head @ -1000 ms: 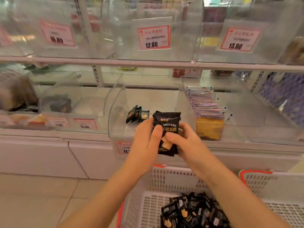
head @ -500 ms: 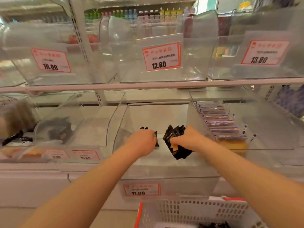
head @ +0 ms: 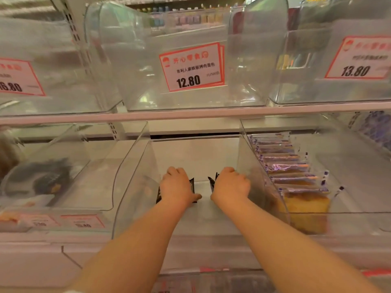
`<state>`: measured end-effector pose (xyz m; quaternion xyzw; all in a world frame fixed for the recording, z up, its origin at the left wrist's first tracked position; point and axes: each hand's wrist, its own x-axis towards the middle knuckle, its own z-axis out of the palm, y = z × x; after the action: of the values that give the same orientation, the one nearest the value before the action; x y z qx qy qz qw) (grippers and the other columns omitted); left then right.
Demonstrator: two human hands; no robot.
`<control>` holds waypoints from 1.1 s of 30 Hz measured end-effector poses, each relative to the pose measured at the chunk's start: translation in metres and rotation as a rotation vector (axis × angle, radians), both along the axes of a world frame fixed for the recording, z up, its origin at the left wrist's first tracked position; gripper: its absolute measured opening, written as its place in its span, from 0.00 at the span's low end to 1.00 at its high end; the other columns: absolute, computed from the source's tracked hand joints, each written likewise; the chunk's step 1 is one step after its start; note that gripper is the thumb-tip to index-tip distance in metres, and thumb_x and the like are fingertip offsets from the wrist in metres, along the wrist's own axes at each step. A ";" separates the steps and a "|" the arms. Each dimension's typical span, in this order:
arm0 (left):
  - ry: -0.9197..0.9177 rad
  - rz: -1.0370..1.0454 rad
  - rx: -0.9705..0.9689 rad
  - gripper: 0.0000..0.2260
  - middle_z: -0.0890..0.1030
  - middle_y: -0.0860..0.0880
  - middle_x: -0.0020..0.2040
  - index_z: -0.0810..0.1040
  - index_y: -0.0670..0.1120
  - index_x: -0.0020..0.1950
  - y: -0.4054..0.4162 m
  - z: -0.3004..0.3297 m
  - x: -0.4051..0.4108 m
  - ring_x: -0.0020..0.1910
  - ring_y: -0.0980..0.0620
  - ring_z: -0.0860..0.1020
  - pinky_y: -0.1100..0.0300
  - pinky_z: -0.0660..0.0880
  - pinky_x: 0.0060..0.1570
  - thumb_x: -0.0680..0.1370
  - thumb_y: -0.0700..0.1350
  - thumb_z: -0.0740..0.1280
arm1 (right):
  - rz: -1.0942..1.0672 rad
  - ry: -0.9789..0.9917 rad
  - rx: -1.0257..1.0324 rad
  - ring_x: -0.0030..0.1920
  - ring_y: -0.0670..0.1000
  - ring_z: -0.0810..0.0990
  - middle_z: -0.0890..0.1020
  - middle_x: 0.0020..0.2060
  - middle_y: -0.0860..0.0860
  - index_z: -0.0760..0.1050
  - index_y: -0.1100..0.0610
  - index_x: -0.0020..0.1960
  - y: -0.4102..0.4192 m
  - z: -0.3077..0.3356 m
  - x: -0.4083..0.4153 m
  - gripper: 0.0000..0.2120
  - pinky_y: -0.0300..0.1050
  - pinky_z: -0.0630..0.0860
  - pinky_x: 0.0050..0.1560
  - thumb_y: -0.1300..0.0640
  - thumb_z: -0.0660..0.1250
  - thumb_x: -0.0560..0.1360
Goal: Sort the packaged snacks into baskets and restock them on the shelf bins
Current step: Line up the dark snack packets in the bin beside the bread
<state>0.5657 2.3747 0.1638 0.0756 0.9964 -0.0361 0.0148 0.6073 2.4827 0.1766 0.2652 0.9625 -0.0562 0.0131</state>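
Black foil edges poke out from under both my hands, and that is most of what I can see of the snack packets. My left hand (head: 178, 187) sits knuckles-up over a dark packet (head: 192, 188), fingers curled down around it, thumb stretched toward the middle. My right hand (head: 230, 186) does the same over a second bunch of black packets (head: 212, 182), whose crimped ends show just left of its knuckles. I judge both are gripping so the packets can be stood on edge, not dropped flat.

Taking the middle clear bin (head: 198, 157) as the landmark: both hands are deep inside it, down near its floor, one toward each side wall, apart from each other. I read this as starting two rows from the walls inward. Behind the hands its floor is bare white.

Right of that bin, touching its wall, another clear bin (head: 359, 214) holds cake slices in clear wrappers (head: 296, 178), filed upright front to back, likely the pattern to copy. Left of it sits a bin with a blurred dark item (head: 49, 180) I cannot identify. Above it, on the upper shelf, hangs a 12.80 price tag (head: 191, 67).
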 end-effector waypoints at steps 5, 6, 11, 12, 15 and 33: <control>-0.089 0.044 0.035 0.33 0.68 0.39 0.64 0.59 0.35 0.69 -0.001 0.006 -0.005 0.62 0.44 0.71 0.56 0.72 0.56 0.72 0.52 0.68 | -0.020 -0.047 -0.242 0.66 0.59 0.68 0.68 0.67 0.60 0.53 0.69 0.72 -0.005 -0.005 -0.007 0.39 0.47 0.70 0.60 0.51 0.68 0.72; -0.126 0.051 0.058 0.31 0.68 0.39 0.65 0.59 0.35 0.69 -0.003 0.011 -0.007 0.63 0.43 0.71 0.56 0.71 0.57 0.74 0.50 0.67 | -0.020 -0.035 -0.279 0.66 0.59 0.68 0.68 0.66 0.60 0.54 0.69 0.71 -0.006 -0.005 -0.008 0.39 0.47 0.70 0.61 0.50 0.68 0.72; -0.276 0.027 0.065 0.16 0.74 0.40 0.64 0.70 0.35 0.65 -0.018 0.037 -0.015 0.62 0.44 0.73 0.58 0.69 0.58 0.81 0.42 0.54 | 0.102 0.012 -0.451 0.66 0.59 0.66 0.65 0.67 0.59 0.54 0.67 0.72 -0.026 -0.001 -0.016 0.45 0.48 0.68 0.63 0.43 0.71 0.70; -0.291 0.035 0.076 0.15 0.74 0.40 0.64 0.71 0.35 0.64 -0.021 0.038 -0.016 0.62 0.43 0.73 0.58 0.69 0.58 0.81 0.40 0.53 | 0.158 -0.003 -0.495 0.66 0.58 0.67 0.66 0.66 0.59 0.55 0.67 0.71 -0.031 0.002 -0.018 0.45 0.48 0.68 0.63 0.42 0.72 0.69; -0.311 0.095 0.165 0.14 0.75 0.39 0.62 0.72 0.35 0.61 -0.031 0.038 -0.018 0.60 0.43 0.74 0.57 0.70 0.55 0.80 0.38 0.55 | 0.273 -0.074 -0.618 0.60 0.56 0.73 0.72 0.62 0.58 0.62 0.66 0.67 -0.039 0.012 -0.018 0.39 0.47 0.75 0.56 0.46 0.74 0.67; -0.426 0.285 0.682 0.10 0.79 0.38 0.52 0.74 0.36 0.53 -0.035 0.030 -0.020 0.52 0.40 0.79 0.50 0.77 0.53 0.78 0.43 0.63 | 0.378 0.143 -0.360 0.61 0.60 0.72 0.68 0.63 0.59 0.57 0.62 0.70 -0.038 -0.006 -0.009 0.39 0.49 0.71 0.56 0.44 0.71 0.70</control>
<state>0.5461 2.3394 0.1941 -0.0565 0.9264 0.3142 0.1995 0.5980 2.4447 0.1702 0.0697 0.9678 -0.2417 0.0021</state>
